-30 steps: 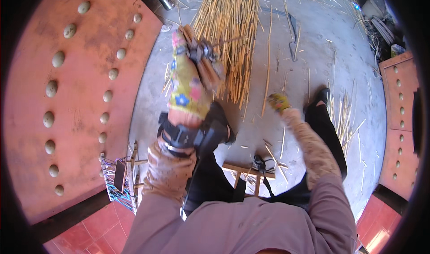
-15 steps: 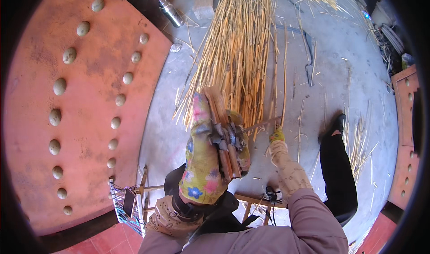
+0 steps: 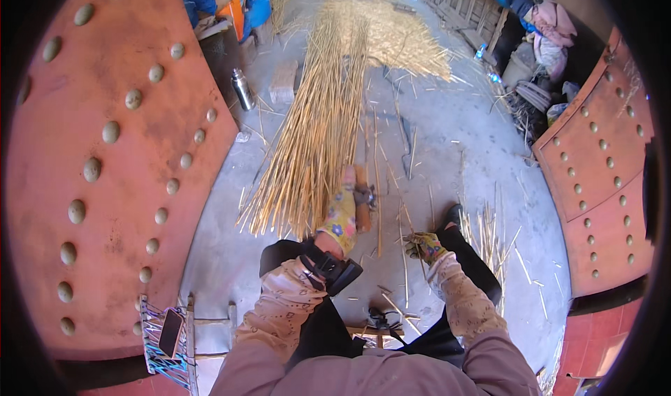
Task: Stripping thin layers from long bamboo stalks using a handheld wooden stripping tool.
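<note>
My left hand, in a yellow flowered glove, grips a wooden hand tool with a metal fitting at its middle. The tool is held just beside the near right side of a long bundle of reed stalks on the floor. My right hand, gloved alike, is farther right, near my knee. Its fingers are curled around what looks like a thin reed stalk, a short piece of which shows below the fingers. Loose stalks lie on the floor between the two hands.
Red studded doors flank me on the left. A steel flask and a brick-like block stand beyond the bundle. A phone lies on a corded stool at lower left. More stalks lie by my right foot.
The view has tilted up, showing more of the far floor. The tool and my left hand are lower and farther from me. The stalk or blade spanning from tool to right hand no longer shows.
</note>
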Available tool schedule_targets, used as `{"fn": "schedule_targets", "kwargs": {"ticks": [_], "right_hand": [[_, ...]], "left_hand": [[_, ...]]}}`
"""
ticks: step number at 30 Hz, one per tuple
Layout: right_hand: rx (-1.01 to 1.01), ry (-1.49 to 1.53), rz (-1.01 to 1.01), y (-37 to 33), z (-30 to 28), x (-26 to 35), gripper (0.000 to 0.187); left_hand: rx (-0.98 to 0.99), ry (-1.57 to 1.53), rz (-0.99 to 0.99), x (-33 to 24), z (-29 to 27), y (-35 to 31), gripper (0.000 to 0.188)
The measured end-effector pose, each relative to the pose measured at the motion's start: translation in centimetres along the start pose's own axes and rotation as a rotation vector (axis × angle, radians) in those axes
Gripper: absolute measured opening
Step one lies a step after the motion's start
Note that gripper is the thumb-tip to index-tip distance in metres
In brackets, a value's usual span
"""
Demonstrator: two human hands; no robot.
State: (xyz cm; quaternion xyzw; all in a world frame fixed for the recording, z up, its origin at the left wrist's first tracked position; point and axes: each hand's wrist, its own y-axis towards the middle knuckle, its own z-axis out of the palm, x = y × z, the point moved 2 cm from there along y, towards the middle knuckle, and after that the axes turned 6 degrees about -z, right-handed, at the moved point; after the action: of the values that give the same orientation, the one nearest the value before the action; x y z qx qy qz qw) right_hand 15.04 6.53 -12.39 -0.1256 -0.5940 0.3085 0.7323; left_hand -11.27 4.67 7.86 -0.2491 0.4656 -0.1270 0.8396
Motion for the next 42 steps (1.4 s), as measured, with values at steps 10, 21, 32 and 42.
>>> {"fn": "schedule_targets", "kwargs": {"ticks": [10,21,32,42], "right_hand": [[0.339,-0.338,-0.593,-10.3,-0.2,-2.5,0.019],[-0.116,0.569,0.157,-14.8,6.4,-1.4,0.017],[-0.133,0.624,-0.243,-14.9,11.0,4.4,0.018],[-0.325,0.821,-0.494,-13.2,6.4,15.5,0.017]], "left_hand": [[0.342,0.214,-0.358,14.6,0.8,-7.4,0.046],[0.144,0.143,-0.420,16.2,-1.2,-7.6,0.043],[0.254,0.304,-0.297,13.8,1.3,-11.5,0.043],[0.682,0.513,-0.005,17.5,-1.4,-8.2,0.038]]}}
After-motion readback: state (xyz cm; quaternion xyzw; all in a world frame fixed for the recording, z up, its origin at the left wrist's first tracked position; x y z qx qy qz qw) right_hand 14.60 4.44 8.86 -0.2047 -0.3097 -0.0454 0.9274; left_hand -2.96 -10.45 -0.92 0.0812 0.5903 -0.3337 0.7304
